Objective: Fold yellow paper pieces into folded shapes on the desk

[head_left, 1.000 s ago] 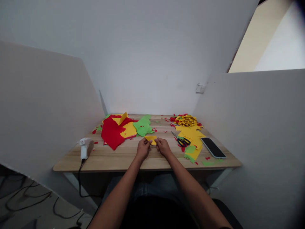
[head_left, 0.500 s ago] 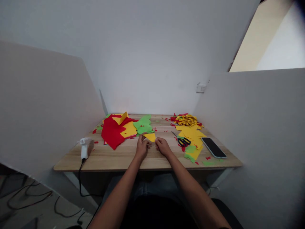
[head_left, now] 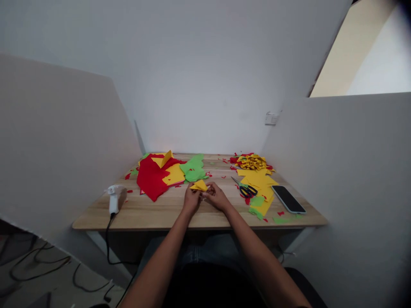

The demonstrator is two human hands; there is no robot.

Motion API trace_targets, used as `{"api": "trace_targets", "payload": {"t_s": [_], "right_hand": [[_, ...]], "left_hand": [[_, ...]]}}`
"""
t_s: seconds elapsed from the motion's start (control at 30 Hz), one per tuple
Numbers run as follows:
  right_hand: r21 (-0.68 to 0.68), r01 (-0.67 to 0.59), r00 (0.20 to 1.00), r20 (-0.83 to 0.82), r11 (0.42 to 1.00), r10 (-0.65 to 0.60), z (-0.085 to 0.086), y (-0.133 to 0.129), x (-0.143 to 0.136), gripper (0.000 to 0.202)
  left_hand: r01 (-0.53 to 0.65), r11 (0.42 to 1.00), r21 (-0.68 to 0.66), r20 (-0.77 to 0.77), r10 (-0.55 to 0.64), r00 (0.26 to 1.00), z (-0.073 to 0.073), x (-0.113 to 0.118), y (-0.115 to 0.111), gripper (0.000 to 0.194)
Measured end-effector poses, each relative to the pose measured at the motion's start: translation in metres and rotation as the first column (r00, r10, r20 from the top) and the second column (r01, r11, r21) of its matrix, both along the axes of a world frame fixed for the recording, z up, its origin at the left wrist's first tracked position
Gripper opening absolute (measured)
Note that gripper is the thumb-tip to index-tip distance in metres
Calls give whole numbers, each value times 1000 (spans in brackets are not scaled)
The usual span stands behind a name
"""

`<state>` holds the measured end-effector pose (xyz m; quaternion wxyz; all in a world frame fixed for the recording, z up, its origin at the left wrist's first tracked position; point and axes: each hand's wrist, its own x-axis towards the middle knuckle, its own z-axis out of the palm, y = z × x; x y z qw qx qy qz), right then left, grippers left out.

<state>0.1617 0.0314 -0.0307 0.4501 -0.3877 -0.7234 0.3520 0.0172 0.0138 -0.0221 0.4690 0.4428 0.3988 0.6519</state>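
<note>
A small piece of yellow paper (head_left: pixel 199 185), bent into a pointed shape, is held between both hands over the front middle of the table. My left hand (head_left: pixel 192 199) grips its left side, with the fingers curled. On the right side, my right hand (head_left: pixel 216 196) has its thumb and fingers closed at the paper's lower edge. The fingertips under the paper are partly hidden. Beyond the hands lies torn green paper (head_left: pixel 193 168). To the right, scissors (head_left: pixel 246 188) with dark handles rest partly on yellow sheets (head_left: pixel 257 179).
Red paper (head_left: pixel 152 177) and a yellow sheet (head_left: pixel 175 174) lie at the left. A heap of crumpled yellow pieces (head_left: pixel 252 161) sits back right, near a phone (head_left: pixel 288 199). A white corded device (head_left: pixel 113 201) stands on the left. Side panels flank the wooden table (head_left: pixel 154 218).
The yellow paper has gone from a flat-looking piece to a bent, pointed one. My right hand has shifted slightly left, nearer my left hand, and its fingers have moved under the paper.
</note>
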Motion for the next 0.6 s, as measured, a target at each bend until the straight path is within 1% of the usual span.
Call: {"api": "trace_targets", "payload": {"t_s": [0.03, 0.1, 0.23, 0.33, 0.4, 0.47, 0.53, 0.6], "right_hand": [[2, 14, 1000, -2, 1000, -14, 0, 0, 0, 49], [17, 47, 999, 25, 999, -48, 0, 0, 0, 51], [67, 55, 996, 72, 996, -59, 3, -3, 0, 37], [79, 53, 997, 54, 995, -58, 4, -5, 1, 35], [79, 56, 998, 18, 995, -57, 4, -5, 2, 33], [86, 44, 999, -13, 995, -43, 4, -4, 3, 28], [105, 58, 998, -11, 993, -57, 3, -2, 4, 23], [120, 93, 995, 17, 988, -96, 2, 0, 5, 21]], "left_hand": [[-2, 1000, 8, -11, 2, 1000, -1, 0, 1, 35], [16, 999, 34, -32, -15, 999, -4, -1, 3, 34], [88, 994, 70, -16, -87, 996, -7, 0, 5, 33], [116, 991, 72, -5, -116, 993, -7, 1, 3, 31], [121, 990, 71, -47, -118, 992, -5, 1, 1, 29], [141, 986, 85, -127, -129, 983, -2, 0, -2, 30], [237, 968, 86, -204, -216, 955, 3, -1, -6, 40], [357, 932, 68, -228, -334, 915, 7, -1, -9, 55]]}}
